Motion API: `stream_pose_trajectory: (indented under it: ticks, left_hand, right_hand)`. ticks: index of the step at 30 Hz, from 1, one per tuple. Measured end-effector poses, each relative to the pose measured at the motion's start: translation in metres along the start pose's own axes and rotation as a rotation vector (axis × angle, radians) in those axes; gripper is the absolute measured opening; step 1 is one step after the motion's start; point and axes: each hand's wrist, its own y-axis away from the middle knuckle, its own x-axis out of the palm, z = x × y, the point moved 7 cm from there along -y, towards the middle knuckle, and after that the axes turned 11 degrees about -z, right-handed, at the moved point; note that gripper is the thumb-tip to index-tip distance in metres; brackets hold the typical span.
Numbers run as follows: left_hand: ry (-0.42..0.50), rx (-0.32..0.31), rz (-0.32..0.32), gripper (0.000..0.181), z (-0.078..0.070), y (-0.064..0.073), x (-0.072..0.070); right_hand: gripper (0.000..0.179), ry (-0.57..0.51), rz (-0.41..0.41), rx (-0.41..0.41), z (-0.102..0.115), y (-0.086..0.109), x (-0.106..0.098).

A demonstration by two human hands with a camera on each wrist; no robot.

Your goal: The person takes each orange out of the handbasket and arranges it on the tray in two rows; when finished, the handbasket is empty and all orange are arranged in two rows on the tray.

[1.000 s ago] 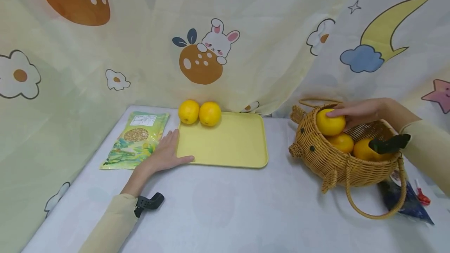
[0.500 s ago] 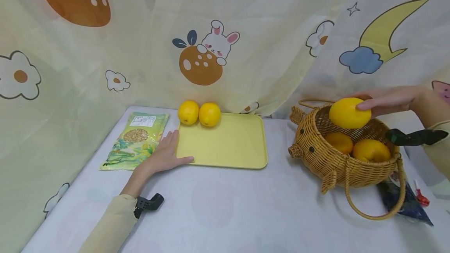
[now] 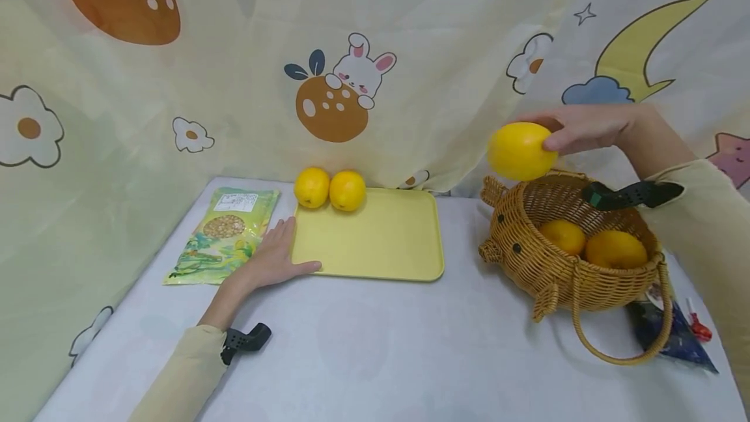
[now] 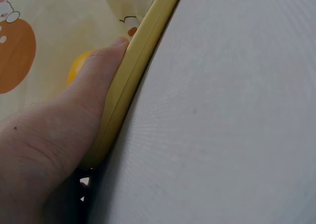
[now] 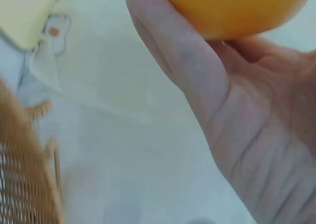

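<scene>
My right hand (image 3: 592, 127) grips a yellow-orange orange (image 3: 521, 152) in the air, above the snout end of a wicker pig basket (image 3: 541, 266). Inside that basket lie two more oranges (image 3: 615, 250). A pale yellow tray (image 3: 375, 243) lies flat on the table, with two oranges (image 3: 348, 191) side by side at its back left corner. My left hand (image 3: 275, 256) rests at the tray's left end, fingers straight along the side and thumb on the front edge. In the left wrist view the thumb (image 4: 98, 70) lies against the tray's rim (image 4: 128, 80).
Left of the tray lies a green printed bag of grains or beans (image 3: 222, 236). A dark blue packet (image 3: 674, 344) and a small red item (image 3: 700, 329) lie beside the basket, partly behind its handle (image 3: 621, 360). A printed curtain (image 3: 433, 83) hangs behind the table.
My right hand has lifted an orange out of the basket and carried it up and to the left, past the basket's rim. The left hand has stayed at the tray.
</scene>
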Motion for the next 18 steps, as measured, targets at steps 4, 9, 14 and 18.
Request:
stream_pose_trajectory:
  ticks: [4, 9, 14, 18]
  left_hand:
    - [0.01, 0.009, 0.002, 0.129, -0.002, 0.001, 0.001]
    - [0.017, 0.004, 0.001, 0.129, -0.001, 0.001, 0.0]
    - [0.013, 0.008, 0.001, 0.129, 0.0, 0.001, -0.001]
    - [0.011, 0.008, 0.003, 0.129, 0.0, 0.001, -0.002]
  right_hand:
    - [0.052, 0.038, -0.063, 0.07, 0.009, -0.031, 0.006]
    - [0.062, 0.089, -0.101, 0.141, 0.008, -0.06, 0.01]
    - [0.059, 0.166, -0.163, 0.155, 0.005, -0.087, 0.014]
    - [0.053, 0.244, -0.232, 0.147, 0.003, -0.112, 0.018]
